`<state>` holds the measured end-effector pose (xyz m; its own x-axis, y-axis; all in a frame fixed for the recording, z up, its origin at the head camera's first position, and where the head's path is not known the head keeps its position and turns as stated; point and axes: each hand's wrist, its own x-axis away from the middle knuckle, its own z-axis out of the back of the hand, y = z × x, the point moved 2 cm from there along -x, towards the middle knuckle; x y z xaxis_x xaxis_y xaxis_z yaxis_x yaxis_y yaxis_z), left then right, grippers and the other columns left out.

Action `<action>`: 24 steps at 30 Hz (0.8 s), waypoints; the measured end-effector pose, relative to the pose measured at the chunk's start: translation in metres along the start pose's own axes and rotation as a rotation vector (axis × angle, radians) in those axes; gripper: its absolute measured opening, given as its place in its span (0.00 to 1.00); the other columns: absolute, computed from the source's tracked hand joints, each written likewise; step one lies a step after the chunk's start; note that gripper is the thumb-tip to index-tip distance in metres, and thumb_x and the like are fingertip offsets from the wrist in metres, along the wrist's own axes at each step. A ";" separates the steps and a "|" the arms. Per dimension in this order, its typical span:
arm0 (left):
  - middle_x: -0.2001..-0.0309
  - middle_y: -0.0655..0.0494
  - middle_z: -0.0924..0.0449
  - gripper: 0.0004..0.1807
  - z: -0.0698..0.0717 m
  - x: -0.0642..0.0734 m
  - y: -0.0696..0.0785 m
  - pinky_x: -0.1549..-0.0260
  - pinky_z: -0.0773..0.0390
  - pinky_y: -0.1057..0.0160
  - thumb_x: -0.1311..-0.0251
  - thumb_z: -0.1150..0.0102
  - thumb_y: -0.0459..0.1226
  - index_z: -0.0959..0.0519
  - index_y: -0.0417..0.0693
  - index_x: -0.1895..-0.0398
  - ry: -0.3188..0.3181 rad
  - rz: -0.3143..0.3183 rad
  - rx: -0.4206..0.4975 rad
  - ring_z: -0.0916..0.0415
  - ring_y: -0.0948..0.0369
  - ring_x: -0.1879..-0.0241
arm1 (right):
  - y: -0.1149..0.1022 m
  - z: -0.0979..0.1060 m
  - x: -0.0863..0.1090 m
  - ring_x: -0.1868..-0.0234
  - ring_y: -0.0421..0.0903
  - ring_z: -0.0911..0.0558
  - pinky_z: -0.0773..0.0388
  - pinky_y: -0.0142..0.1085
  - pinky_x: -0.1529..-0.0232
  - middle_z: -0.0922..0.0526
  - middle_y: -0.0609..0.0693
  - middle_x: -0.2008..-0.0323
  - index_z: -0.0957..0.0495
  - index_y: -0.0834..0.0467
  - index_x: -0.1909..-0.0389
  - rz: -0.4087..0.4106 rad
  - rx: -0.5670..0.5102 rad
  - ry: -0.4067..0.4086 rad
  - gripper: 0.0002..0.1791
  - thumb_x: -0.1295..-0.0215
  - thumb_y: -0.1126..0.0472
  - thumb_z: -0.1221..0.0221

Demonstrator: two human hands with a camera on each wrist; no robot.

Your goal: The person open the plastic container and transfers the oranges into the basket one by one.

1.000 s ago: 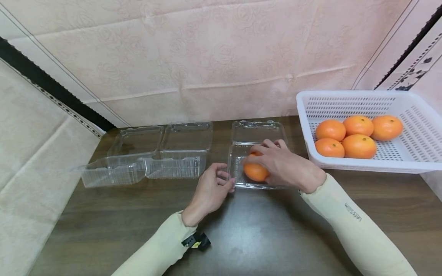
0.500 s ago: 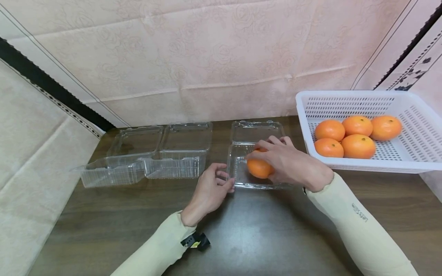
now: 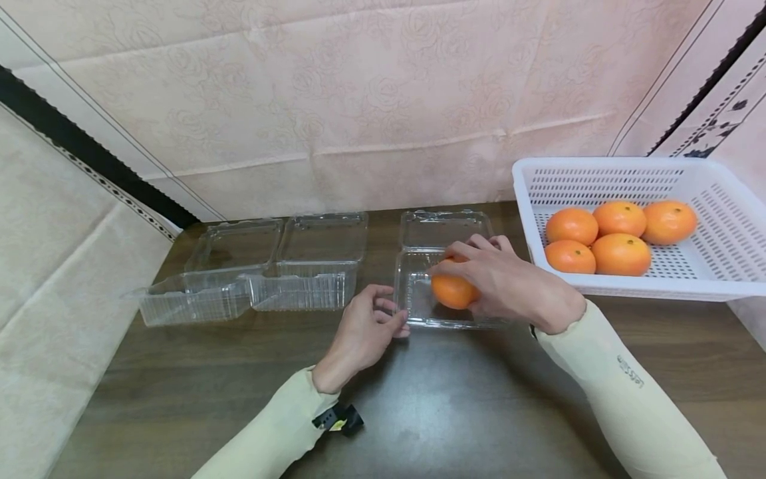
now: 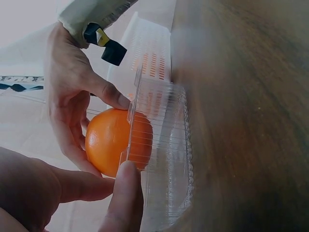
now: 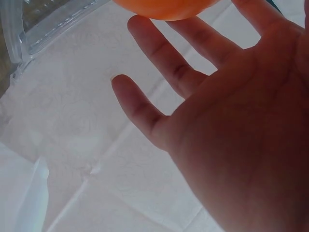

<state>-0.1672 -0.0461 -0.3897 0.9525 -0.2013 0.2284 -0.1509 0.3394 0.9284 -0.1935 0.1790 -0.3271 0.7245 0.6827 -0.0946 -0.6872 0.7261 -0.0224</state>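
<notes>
My right hand (image 3: pixel 509 283) grips an orange (image 3: pixel 453 291) from above, fingers and thumb round it. In the left wrist view the orange (image 4: pixel 108 140) is partly inside the open clear plastic clamshell box (image 4: pixel 166 145), its upper part standing above the rim. The box's flat lid (image 3: pixel 445 229) lies folded back toward the wall. My left hand (image 3: pixel 366 326) holds the front left corner of this box, thumb tip (image 4: pixel 128 176) on its wall and a finger by the rim. Only the orange's lower edge (image 5: pixel 169 7) shows in the right wrist view.
Two more open clear clamshell boxes (image 3: pixel 197 299) (image 3: pixel 305 289) stand to the left. At the right is a white perforated basket (image 3: pixel 700 286) with several oranges (image 3: pixel 622 254). A pale patterned cloth (image 3: pixel 383 100) hangs behind the brown wooden table (image 3: pixel 413 412).
The right hand has shifted a little to the right and slightly away from me with the orange in its grip. The left hand and the boxes have stayed almost in place.
</notes>
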 end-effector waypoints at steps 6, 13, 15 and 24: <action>0.57 0.44 0.19 0.26 0.000 0.000 0.000 0.61 0.10 0.57 0.32 0.38 0.30 0.32 0.35 0.33 -0.007 0.015 0.016 0.11 0.53 0.65 | 0.001 0.001 0.000 0.41 0.53 0.24 0.29 0.45 0.50 0.21 0.48 0.39 0.22 0.43 0.38 -0.004 -0.014 -0.001 0.40 0.55 0.59 0.20; 0.60 0.44 0.18 0.26 0.001 0.001 0.001 0.62 0.10 0.57 0.32 0.38 0.30 0.31 0.35 0.33 -0.009 0.017 0.000 0.13 0.59 0.69 | 0.001 0.003 0.001 0.41 0.53 0.24 0.31 0.44 0.52 0.21 0.48 0.40 0.23 0.42 0.37 -0.003 0.006 -0.004 0.41 0.56 0.59 0.21; 0.60 0.44 0.18 0.26 0.000 0.001 0.001 0.62 0.10 0.58 0.32 0.38 0.30 0.31 0.35 0.33 -0.013 0.016 0.000 0.13 0.60 0.70 | 0.002 0.004 0.001 0.42 0.53 0.25 0.30 0.45 0.53 0.21 0.47 0.40 0.22 0.41 0.37 -0.013 0.006 -0.009 0.41 0.57 0.59 0.20; 0.61 0.44 0.18 0.26 0.000 0.000 0.001 0.63 0.10 0.58 0.32 0.37 0.31 0.31 0.36 0.33 -0.030 0.019 -0.001 0.13 0.60 0.70 | 0.003 0.008 0.003 0.42 0.53 0.26 0.32 0.45 0.53 0.22 0.48 0.39 0.22 0.40 0.37 -0.041 -0.011 -0.029 0.42 0.58 0.60 0.20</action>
<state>-0.1669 -0.0457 -0.3892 0.9411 -0.2218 0.2550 -0.1690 0.3445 0.9235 -0.1928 0.1836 -0.3195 0.7535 0.6543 -0.0645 -0.6570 0.7530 -0.0367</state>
